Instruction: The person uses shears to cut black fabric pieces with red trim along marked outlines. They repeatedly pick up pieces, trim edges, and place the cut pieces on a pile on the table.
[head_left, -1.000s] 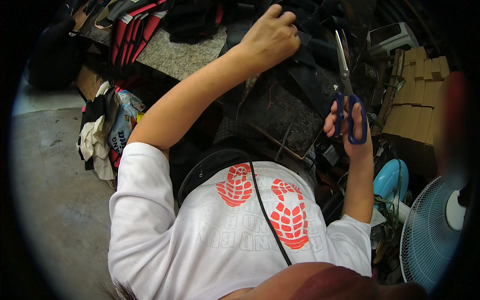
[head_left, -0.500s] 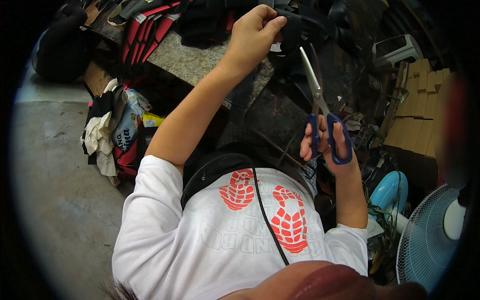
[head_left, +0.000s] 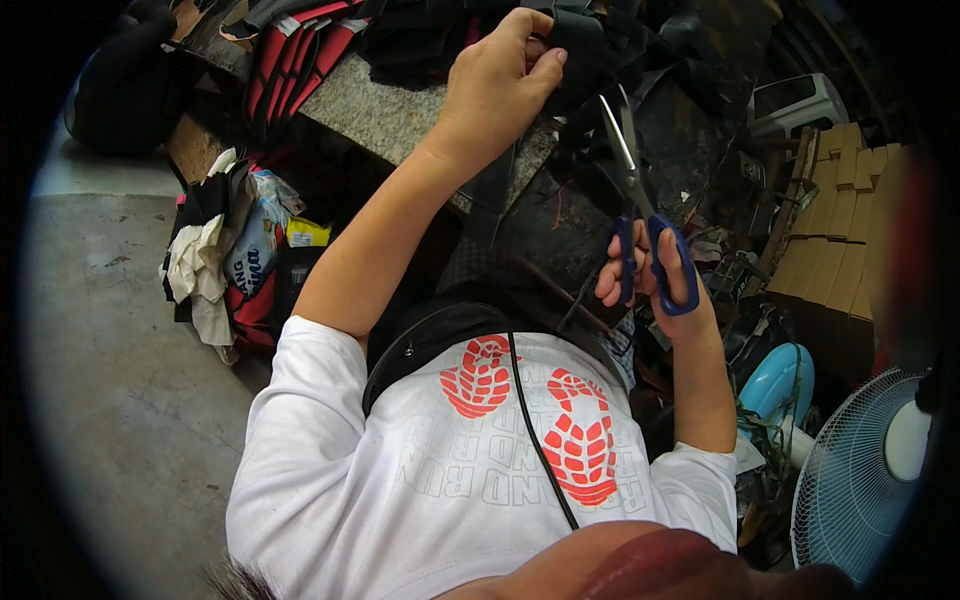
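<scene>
Two hands at a stone bench, one on black fabric, one on scissors.

Left hand [head_left: 497, 80] sits at twelve o'clock, fingers pinched shut on a black strap [head_left: 575, 40] at the edge of the granite bench [head_left: 380, 110]; right hand [head_left: 655, 285] at three o'clock is closed through the blue loops of the scissors [head_left: 635, 210]; their blades point up toward one o'clock, slightly parted, tips just beside the strap; whether they touch it cannot be told; red-and-black pieces [head_left: 300, 50] lie on the bench at eleven o'clock; a heap of rags [head_left: 215, 260] sits on the floor at nine o'clock; cardboard boxes [head_left: 840, 210] stack at three o'clock; a pale blue fan [head_left: 860, 490] stands at four o'clock.
</scene>
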